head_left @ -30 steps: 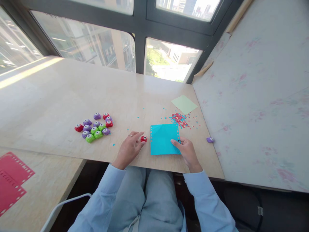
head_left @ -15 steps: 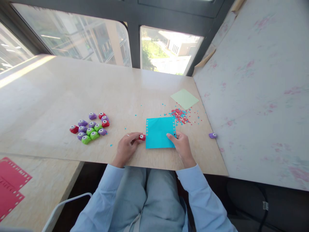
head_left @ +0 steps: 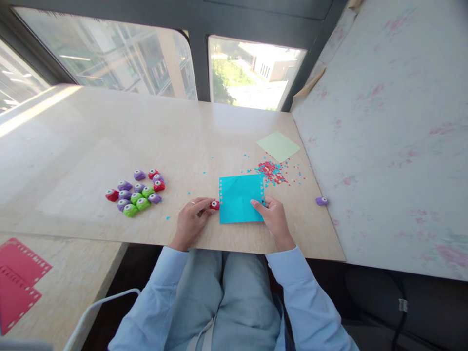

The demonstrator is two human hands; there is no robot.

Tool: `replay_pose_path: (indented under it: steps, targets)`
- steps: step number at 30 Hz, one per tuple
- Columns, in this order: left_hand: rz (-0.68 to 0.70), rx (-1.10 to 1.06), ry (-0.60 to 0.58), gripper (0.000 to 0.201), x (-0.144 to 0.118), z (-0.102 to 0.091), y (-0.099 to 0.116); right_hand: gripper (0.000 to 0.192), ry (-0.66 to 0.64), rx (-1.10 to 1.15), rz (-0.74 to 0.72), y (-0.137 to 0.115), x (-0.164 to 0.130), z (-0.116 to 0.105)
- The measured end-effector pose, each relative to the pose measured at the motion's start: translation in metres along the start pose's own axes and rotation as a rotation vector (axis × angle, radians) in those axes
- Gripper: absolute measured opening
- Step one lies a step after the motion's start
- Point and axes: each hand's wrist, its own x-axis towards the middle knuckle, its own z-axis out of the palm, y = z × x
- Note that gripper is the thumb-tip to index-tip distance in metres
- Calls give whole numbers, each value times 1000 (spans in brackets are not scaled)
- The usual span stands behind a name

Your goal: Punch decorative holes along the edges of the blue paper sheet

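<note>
As the right hand (head_left: 275, 215) pinches blue paper (head_left: 237, 204), left hand (head_left: 190, 218) pinching a red punch (head_left: 215, 205), at the paper's left edge

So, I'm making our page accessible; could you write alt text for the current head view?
A person's right hand holds a blue paper square with holes along two sides, while the left hand grips a small red punch at its left edge. On the table lie paper confetti, a pale green sheet and more punches.

L hand (head_left: 191, 219) & R hand (head_left: 274, 218) both in pinch grip.
</note>
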Motion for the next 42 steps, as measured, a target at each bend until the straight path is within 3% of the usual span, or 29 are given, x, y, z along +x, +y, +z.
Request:
replay_pose_path:
  steps: [19, 42]
  targets:
    - [17, 9, 5, 24, -2, 1, -6, 40, -20, 119, 24, -2, 0, 0]
    - [66, 28, 9, 25, -2, 2, -9, 42, -7, -21, -4, -1, 3, 0]
